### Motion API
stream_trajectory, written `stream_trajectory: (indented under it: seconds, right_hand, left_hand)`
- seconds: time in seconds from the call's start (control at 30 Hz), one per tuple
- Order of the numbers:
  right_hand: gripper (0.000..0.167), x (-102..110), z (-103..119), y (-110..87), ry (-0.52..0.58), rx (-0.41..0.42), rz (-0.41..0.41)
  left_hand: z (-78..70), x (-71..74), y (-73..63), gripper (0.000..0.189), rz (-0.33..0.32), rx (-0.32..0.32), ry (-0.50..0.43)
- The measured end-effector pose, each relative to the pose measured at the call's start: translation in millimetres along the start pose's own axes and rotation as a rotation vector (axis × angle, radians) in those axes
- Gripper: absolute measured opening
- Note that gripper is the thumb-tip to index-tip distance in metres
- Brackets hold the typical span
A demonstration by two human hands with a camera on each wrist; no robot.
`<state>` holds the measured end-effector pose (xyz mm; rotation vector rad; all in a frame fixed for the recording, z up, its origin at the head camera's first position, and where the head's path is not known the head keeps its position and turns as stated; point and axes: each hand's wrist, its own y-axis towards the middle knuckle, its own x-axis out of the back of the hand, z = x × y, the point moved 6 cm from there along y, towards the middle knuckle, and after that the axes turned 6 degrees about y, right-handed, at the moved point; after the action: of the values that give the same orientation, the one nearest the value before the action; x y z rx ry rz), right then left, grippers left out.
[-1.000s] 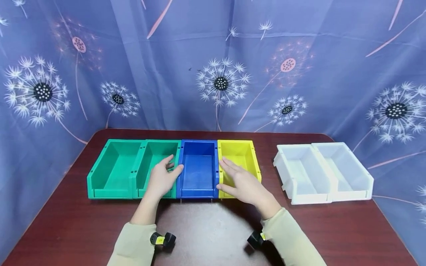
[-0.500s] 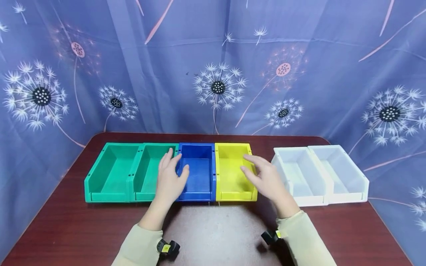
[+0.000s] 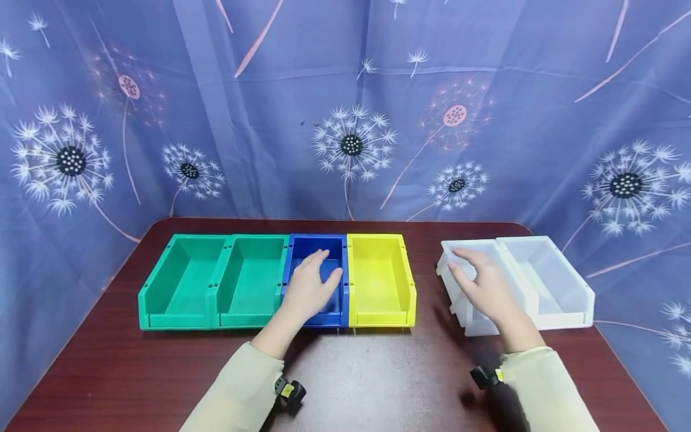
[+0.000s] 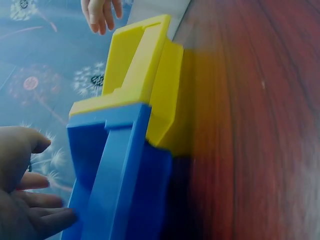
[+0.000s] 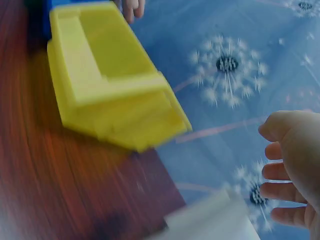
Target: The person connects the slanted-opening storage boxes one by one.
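Observation:
My left hand (image 3: pixel 310 288) hovers over the blue bin (image 3: pixel 333 303), fingers spread and relaxed, holding nothing. In the left wrist view the same hand (image 4: pixel 25 190) shows beside the blue bin's front lip. My right hand (image 3: pixel 483 285) is over the left one of two white bins (image 3: pixel 480 321), thumb and fingers apart with nothing between them. The yellow bin (image 3: pixel 380 282) stands against the blue one, between my hands. In the right wrist view my right hand (image 5: pixel 295 170) is near a blurred white bin corner (image 5: pixel 215 220).
Two green bins (image 3: pixel 186 282) adjoin the blue bin on its left, making a row on the dark red table (image 3: pixel 97 360). A second white bin (image 3: pixel 550 282) stands at the right. Behind the table hangs a blue curtain (image 3: pixel 270 120) with dandelion prints.
My right hand has moved right, from the yellow bin to above the left white bin. My left hand has moved right, from the green bin's edge to above the blue bin. The bins stand as before.

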<state>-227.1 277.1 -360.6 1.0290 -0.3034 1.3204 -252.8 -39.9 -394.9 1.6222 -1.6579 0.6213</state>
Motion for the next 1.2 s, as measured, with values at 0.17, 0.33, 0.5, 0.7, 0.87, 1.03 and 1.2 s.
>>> stream_trajectory:
  seconds: [0.17, 0.33, 0.5, 0.7, 0.87, 1.03, 1.2]
  right_hand:
    - [0.041, 23, -18, -4.0, -0.157, -0.047, 0.026]
    - [0.049, 43, -38, -11.2, -0.251, -0.219, 0.097]
    - [0.057, 50, -49, -17.1, -0.283, -0.335, 0.147]
    - [0.058, 49, -49, -15.3, -0.273, -0.375, 0.138]
    - [0.054, 42, -42, -10.4, -0.219, -0.352, 0.112]
    - [0.050, 34, -34, -6.6, -0.147, -0.321, 0.089]
    - [0.044, 29, -38, -6.6, -0.140, -0.330, 0.087]
  left_hand:
    - [-3.0, -21.2, 5.1, 0.062, 0.154, 0.076, -0.101]
    - [-9.9, -28.4, 10.1, 0.062, 0.175, 0.111, -0.109]
    - [-13.5, -26.2, 14.2, 0.056, 0.166, 0.167, -0.116]
    - [-10.0, -23.2, 17.2, 0.055, 0.173, 0.172, -0.108]
    - [2.0, -16.1, 19.8, 0.055, 0.162, 0.200, -0.105]
    - [8.8, -12.3, 22.0, 0.056, 0.165, 0.210, -0.098]
    - [10.2, -13.3, 24.4, 0.057, 0.180, 0.218, -0.110]
